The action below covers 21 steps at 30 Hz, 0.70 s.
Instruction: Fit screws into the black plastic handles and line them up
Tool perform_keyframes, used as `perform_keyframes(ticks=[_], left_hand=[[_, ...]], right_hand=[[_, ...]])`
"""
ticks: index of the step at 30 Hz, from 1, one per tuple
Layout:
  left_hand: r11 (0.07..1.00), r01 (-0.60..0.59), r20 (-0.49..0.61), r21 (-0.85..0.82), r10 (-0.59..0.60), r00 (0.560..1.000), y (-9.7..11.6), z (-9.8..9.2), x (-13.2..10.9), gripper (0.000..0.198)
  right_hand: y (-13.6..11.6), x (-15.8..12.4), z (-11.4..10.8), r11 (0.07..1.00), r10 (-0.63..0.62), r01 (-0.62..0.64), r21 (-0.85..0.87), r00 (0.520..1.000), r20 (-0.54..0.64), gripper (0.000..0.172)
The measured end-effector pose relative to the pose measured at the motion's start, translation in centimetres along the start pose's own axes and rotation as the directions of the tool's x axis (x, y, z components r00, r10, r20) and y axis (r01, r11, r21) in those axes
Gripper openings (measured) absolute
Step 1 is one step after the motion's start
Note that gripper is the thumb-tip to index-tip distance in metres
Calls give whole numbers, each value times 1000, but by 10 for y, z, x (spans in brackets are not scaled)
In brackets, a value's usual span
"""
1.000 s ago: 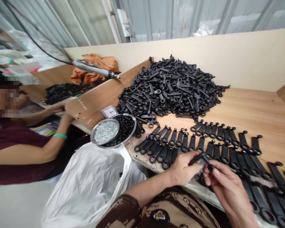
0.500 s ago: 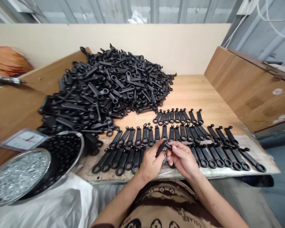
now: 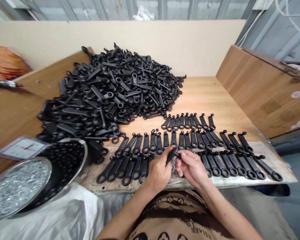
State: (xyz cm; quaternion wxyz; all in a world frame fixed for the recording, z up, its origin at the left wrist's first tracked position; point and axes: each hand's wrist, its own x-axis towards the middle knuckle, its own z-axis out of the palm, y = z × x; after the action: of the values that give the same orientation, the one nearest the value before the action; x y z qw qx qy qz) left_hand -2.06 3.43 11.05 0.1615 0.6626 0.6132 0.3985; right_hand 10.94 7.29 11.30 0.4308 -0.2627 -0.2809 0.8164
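My left hand (image 3: pixel 158 172) is closed round one black plastic handle piece (image 3: pixel 171 156), held up at the table's front edge. My right hand (image 3: pixel 192 166) pinches at the end of that same piece, and a short bit of silvery chain (image 3: pixel 174 165) hangs between the two hands. Just beyond the hands, rows of matching black pieces (image 3: pixel 190 140) lie side by side on the wooden table (image 3: pixel 215 106). A big heap of the same black pieces (image 3: pixel 115 90) fills the table's back left.
At the left a metal bowl of small silvery parts (image 3: pixel 17 186) sits on a bowl of black beads (image 3: pixel 65 160), with a small dial scale (image 3: pixel 22 148) behind. A white plastic bag (image 3: pixel 52 216) lies below. Wooden partitions (image 3: pixel 262 90) flank the table.
The view has swung from the left, where another person sat, to straight over the table. Both hands still hold the black piece and have risen slightly towards the rows.
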Motion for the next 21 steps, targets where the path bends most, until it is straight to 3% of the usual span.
perform_keyframes(ticks=[7,15,17,21], left_hand=[[924,-94,-91,371,137,986,-4,10,-4,41],[862,-232,7,450,257,966,-1,8,-4,49],[854,-245,14,459,269,963,-1,10,-5,47],[904,-194,-32,380,223,974,4,23,-9,40]], right_hand=[[-1,-1,6,997,60,-56,60,996,-64,20],[-10,-6,-2,988,143,-138,68,987,-76,22],[-7,-9,-2,994,106,-104,17,986,-130,22],[1,-15,1,981,-155,119,-150,954,-256,21]])
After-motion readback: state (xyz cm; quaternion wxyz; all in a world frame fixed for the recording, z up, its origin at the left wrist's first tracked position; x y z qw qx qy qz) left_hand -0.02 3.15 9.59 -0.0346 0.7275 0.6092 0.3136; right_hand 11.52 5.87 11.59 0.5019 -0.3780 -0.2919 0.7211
